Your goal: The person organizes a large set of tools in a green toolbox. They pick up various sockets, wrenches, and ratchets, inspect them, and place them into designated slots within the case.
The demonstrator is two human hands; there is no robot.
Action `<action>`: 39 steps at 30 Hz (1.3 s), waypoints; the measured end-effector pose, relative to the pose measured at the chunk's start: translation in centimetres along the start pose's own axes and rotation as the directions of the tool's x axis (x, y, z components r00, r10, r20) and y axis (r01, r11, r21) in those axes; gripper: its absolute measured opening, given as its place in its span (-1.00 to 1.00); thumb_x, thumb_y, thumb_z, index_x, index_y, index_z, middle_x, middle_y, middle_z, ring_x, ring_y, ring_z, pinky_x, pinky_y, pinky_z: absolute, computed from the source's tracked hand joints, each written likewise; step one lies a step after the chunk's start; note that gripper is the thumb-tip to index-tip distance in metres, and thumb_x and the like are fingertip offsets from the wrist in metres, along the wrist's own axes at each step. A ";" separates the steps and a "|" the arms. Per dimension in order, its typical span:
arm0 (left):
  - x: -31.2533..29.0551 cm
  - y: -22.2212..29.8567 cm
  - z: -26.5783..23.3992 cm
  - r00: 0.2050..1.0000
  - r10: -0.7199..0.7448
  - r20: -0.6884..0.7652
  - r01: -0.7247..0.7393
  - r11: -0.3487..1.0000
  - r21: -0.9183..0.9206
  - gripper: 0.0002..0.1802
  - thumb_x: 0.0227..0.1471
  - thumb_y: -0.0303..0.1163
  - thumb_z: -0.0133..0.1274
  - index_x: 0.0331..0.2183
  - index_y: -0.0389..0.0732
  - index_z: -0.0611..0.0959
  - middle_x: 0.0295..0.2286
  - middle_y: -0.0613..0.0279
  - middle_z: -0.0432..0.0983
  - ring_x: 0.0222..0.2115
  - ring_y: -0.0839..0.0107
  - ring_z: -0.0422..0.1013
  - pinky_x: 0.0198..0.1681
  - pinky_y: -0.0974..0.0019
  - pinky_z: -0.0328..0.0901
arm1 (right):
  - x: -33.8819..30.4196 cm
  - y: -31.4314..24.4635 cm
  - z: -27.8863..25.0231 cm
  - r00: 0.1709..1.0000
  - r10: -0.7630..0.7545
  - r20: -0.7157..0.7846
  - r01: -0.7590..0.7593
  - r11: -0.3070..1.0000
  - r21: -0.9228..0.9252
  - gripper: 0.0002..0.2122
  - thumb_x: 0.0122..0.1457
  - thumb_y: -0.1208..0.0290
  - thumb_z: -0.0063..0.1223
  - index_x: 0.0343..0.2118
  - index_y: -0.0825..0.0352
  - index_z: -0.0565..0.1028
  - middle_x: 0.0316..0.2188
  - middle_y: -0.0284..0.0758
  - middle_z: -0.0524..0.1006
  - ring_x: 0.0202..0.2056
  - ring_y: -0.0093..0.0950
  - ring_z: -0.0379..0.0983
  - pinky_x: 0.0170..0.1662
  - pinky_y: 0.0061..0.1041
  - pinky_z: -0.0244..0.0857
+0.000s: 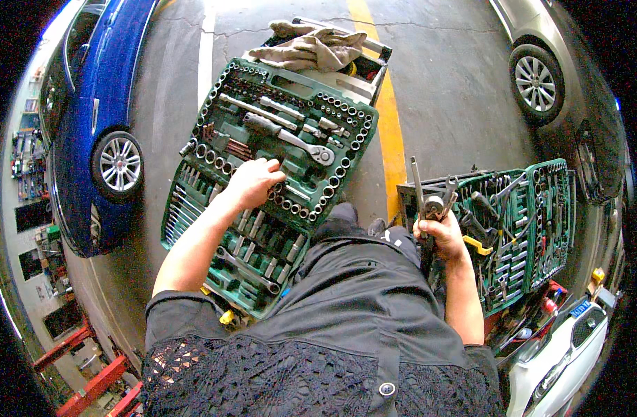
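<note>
Grip of the right hand [440, 235] is curled firmly around a cluster of steel tools: an open-end wrench [451, 185], what looks like a ratchet [434, 206] with its round head uppermost, and a long bar [416, 181] rising beside them. Their lower ends are hidden by the fist. The left hand [256, 182] is over the unfolded green socket-set case [301, 169], fingers bent and drawn together near the socket row; whether they pinch anything, I cannot tell. Just beyond them, a black-handled ratchet [290, 139] lies in its moulded recess. A second green tool case [529, 222] is spread out to the right of the right hand.

The clutched tools should be stiff, dense and heavy for their size, hardly fragile, but slick if oily; with several together they may shift and knock, so hold them low around the shafts with the thumb across. The small sockets [297, 207] in the case would be light and apt to roll, best pinched by the upper rim, while the black-handled ratchet offers its thick handle
</note>
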State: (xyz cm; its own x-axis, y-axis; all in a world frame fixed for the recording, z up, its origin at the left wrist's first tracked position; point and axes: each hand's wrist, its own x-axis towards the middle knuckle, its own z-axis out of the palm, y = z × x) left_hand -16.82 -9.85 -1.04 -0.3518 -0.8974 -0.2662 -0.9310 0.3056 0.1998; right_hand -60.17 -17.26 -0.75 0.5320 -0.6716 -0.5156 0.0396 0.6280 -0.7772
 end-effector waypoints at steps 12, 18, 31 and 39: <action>1.2 -1.0 1.1 0.981 -0.169 0.090 0.188 0.942 -0.278 -0.68 -0.12 -0.16 0.22 -0.36 -0.13 0.54 -0.43 0.13 0.38 -0.32 0.06 0.39 -0.29 0.09 0.31 | 0.5 0.3 1.7 0.994 0.104 0.023 -0.101 0.989 -0.111 -0.78 -0.09 0.50 0.19 -0.35 0.33 0.41 -0.60 -0.31 0.50 -0.56 -0.50 0.43 -0.44 -0.53 0.30; 1.4 -1.5 1.2 0.981 -0.134 0.140 0.163 0.961 -0.225 -0.61 -0.07 -0.05 0.16 -0.36 -0.18 0.53 -0.38 0.10 0.42 -0.29 0.04 0.40 -0.25 0.07 0.32 | 0.8 -0.1 3.3 0.987 0.159 0.024 -0.155 0.979 -0.131 -0.78 -0.11 0.52 0.18 -0.36 0.35 0.43 -0.60 -0.33 0.50 -0.56 -0.51 0.43 -0.45 -0.53 0.31; 1.9 -2.3 1.0 0.962 -0.178 0.208 0.215 0.962 -0.171 -0.58 -0.11 0.03 0.18 -0.48 -0.16 0.57 -0.41 0.12 0.46 -0.35 0.06 0.44 -0.30 0.13 0.33 | 0.0 -1.4 5.9 0.992 0.115 0.054 -0.099 0.964 -0.245 -0.86 -0.11 0.51 0.17 -0.45 0.31 0.47 -0.57 -0.46 0.45 -0.52 -0.62 0.36 -0.40 -0.57 0.26; 0.0 -3.0 -3.2 0.665 -0.743 -0.082 0.205 0.286 -0.936 -0.53 -0.01 -0.03 0.19 -0.65 -0.18 0.46 -0.72 0.34 0.38 -0.74 0.59 0.22 -0.67 0.40 0.16 | -2.1 -1.5 4.8 0.996 0.053 0.070 -0.029 0.954 -0.300 -0.88 -0.08 0.52 0.18 -0.48 0.30 0.45 -0.60 -0.45 0.42 -0.54 -0.60 0.36 -0.45 -0.55 0.25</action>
State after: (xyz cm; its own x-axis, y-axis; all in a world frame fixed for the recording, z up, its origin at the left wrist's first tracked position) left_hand -13.72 -11.78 1.40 0.4656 -0.8494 -0.2484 -0.2464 -0.3940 0.8855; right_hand -57.30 -14.95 3.23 0.5912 -0.6085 -0.5294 -0.2315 0.5007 -0.8341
